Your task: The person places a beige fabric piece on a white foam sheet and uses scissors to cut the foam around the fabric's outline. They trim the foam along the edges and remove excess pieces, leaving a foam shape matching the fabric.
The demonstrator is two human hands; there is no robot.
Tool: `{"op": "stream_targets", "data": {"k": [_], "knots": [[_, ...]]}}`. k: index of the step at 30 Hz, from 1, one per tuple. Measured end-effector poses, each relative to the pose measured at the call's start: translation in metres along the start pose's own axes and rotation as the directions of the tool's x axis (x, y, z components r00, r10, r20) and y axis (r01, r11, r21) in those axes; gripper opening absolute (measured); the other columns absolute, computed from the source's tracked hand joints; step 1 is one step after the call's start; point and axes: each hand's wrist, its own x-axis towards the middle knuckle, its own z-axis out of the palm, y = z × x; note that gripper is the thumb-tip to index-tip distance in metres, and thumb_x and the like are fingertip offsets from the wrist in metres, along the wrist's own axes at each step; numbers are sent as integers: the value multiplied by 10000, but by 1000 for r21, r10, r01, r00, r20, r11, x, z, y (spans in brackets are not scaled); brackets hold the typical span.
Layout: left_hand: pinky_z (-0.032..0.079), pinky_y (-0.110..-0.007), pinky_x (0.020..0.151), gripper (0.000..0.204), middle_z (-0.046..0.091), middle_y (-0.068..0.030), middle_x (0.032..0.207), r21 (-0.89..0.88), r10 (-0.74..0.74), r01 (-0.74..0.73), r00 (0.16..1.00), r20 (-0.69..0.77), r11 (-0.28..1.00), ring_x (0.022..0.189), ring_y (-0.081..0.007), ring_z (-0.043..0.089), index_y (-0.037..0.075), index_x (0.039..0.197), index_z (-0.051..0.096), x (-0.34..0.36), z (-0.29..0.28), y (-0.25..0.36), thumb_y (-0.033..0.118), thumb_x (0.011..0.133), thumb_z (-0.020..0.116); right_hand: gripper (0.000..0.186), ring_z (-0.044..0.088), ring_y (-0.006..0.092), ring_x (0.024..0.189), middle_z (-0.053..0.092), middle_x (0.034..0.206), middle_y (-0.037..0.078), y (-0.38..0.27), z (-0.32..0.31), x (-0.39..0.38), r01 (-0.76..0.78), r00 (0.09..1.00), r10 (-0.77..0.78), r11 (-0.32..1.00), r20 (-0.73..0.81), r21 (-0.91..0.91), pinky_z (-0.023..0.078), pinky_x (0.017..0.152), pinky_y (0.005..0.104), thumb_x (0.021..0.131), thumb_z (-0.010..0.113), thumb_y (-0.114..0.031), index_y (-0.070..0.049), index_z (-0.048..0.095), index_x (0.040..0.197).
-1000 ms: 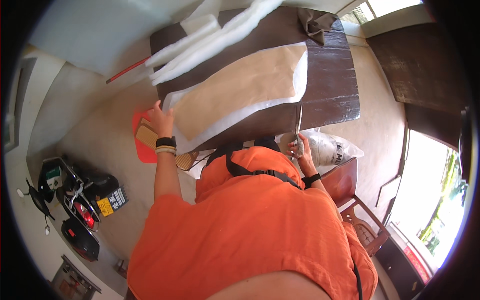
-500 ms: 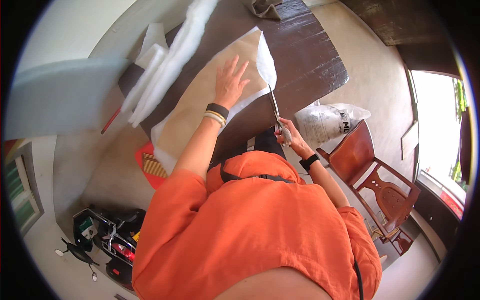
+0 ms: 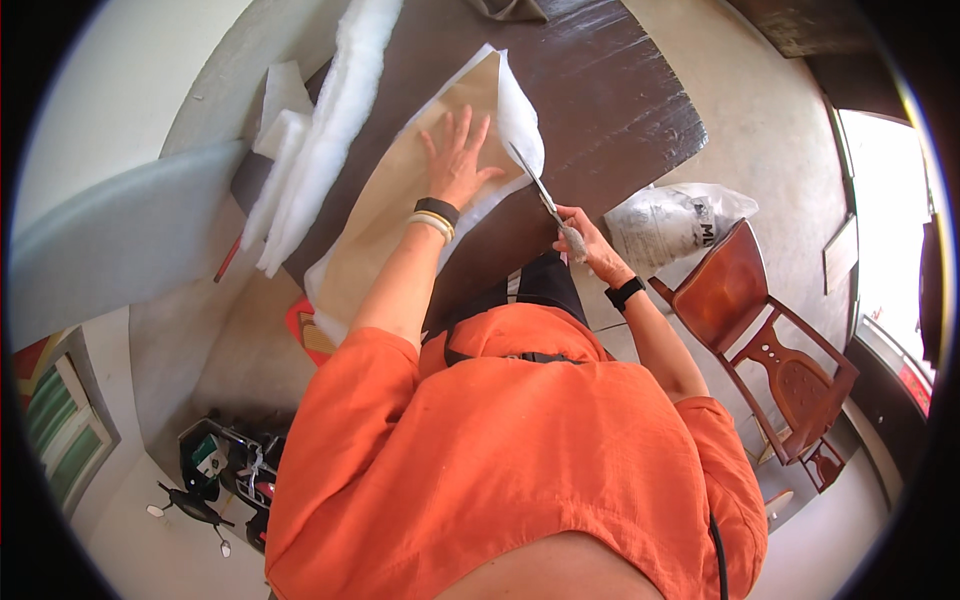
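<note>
My left hand [image 3: 460, 165] lies flat with spread fingers on a tan sheet [image 3: 385, 225], pressing it down on the dark table [image 3: 610, 110]. Beneath the sheet is a layer of white wadding [image 3: 518, 120], which shows along its edges and widest at the far right end. A pair of scissors [image 3: 541, 190] is gripped in my right hand [image 3: 597, 252], at the table's near edge. Its blades point far and left and meet the wadding's right edge. Something pale is wrapped round the handles. My fingers partly hide them.
Thick strips of white wadding [image 3: 340, 110] lie along the table's left side, with a red stick-like thing [image 3: 228, 260] by their near end. Dark cloth [image 3: 508, 8] sits at the far edge. On the right are a filled plastic bag [image 3: 675, 222] and a wooden chair [image 3: 725, 285]; a motorbike [image 3: 220, 475] stands lower left.
The scissors' tips have moved a little farther and left along the wadding's edge. My left thumb is spread wider on the sheet. The whole view has shifted slightly.
</note>
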Motion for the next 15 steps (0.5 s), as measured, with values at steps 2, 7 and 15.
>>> {"op": "stream_targets", "data": {"k": [2,7,15], "knots": [[149,-740,1058,994,146,-59,1602,1,-1,1,1000,-1,1000,1457,-355,163,253,1514,253,0,0,0,521,702,757,647,437,71,786,439,865,-40,-1,-5,2,17,1000,-16,994,5,-111,380,723,217,802,764,-156,-77,449,1361],[149,-734,1061,989,159,-62,1597,8,-11,11,1000,-2,1000,1456,-350,167,236,1507,271,-1,1,1,534,695,752,576,408,35,680,431,744,-68,8,-3,10,20,996,-30,993,-80,-119,336,602,198,809,778,-160,-69,500,1306],[149,-736,1063,1007,137,-51,1604,18,-16,15,1000,14,1000,1463,-344,146,225,1515,247,1,1,3,559,699,732,577,392,8,595,493,693,-74,10,7,8,-89,982,73,993,-175,-84,296,519,191,803,797,-181,-43,517,1288]]}}
